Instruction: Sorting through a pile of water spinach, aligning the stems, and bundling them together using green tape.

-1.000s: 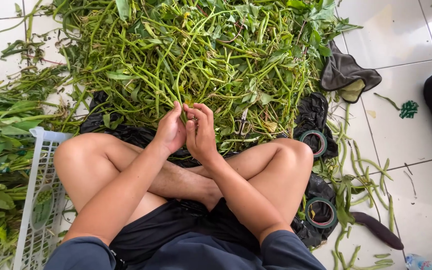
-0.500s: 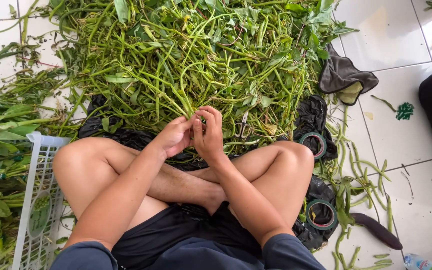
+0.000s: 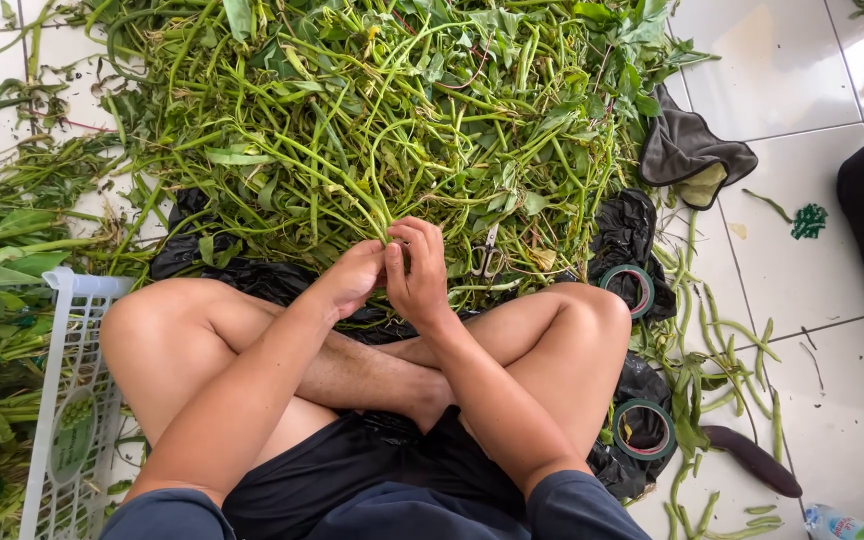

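Your left hand and right hand meet, pinching green stems at the near edge of the vegetable heap.

We sit cross-legged with bare knees spread wide, and both our forearms run forward from dark blue sleeves to meet over our crossed shins. Our left hand is curled loosely, palm turned inward, its knuckles pressed against our right hand, which stands more upright with the fingers bent over and pinched together at the tips. The two hands touch along thumbs and forefingers, wrists slightly bent and angled toward each other.
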